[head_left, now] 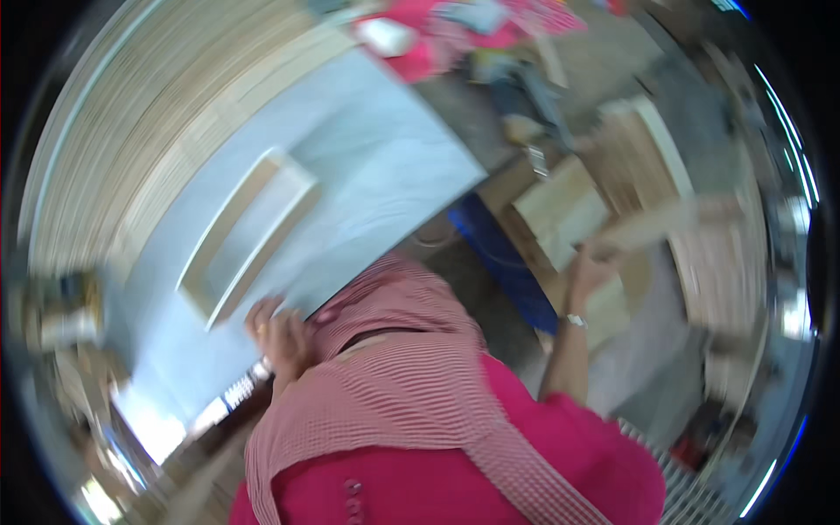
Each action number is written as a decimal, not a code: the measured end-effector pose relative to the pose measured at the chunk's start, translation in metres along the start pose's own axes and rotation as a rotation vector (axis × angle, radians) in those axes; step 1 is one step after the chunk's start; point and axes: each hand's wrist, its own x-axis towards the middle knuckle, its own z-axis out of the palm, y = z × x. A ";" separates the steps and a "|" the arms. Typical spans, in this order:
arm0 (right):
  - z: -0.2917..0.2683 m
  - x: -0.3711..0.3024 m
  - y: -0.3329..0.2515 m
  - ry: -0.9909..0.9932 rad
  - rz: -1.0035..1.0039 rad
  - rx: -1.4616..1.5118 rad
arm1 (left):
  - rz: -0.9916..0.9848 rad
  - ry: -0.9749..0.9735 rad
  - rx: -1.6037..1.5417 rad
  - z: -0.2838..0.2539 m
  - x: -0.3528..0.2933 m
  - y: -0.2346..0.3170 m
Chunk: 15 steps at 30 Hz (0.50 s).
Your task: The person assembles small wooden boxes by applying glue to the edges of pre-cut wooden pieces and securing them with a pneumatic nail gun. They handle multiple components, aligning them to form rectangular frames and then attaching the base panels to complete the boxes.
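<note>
On the pale blue-white tabletop [385, 131] to my left lies a narrow rectangular wooden frame [226, 215], its long sides slanting away from me. My left hand [282, 337] is at the table's near edge, close to the frame's near end. Its fingers look loosely bent and apart, with nothing visible in them. Out to the right, my right hand [591, 269] grips one end of a flat wooden strip [665, 224], which extends rightward and is smeared by motion. Pale wooden pieces [560, 210] lie on a brown surface beneath and beside that hand.
Long stacked boards [175, 105] line the far left of the table. More wooden strips are piled in a stack [722, 271] at the right. A blue panel [499, 262] stands below the brown surface. Pink cloth [429, 39] lies at the back, near a blurred tool [525, 96].
</note>
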 end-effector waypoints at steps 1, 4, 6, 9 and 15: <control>0.000 -0.004 -0.032 0.149 -0.168 -0.227 | -0.031 -0.019 -0.021 -0.005 0.006 0.007; 0.018 0.005 -0.128 -0.174 -0.275 0.241 | -0.043 0.049 -0.008 -0.020 0.012 0.008; 0.053 -0.002 -0.186 -0.584 -0.463 0.351 | -0.158 0.122 0.065 -0.038 0.013 0.009; 0.096 -0.042 -0.286 -1.035 -0.857 0.243 | -0.378 0.275 0.150 -0.059 0.007 0.005; 0.192 -0.121 -0.409 -1.490 -1.564 0.211 | -0.755 0.250 0.231 -0.082 -0.010 -0.020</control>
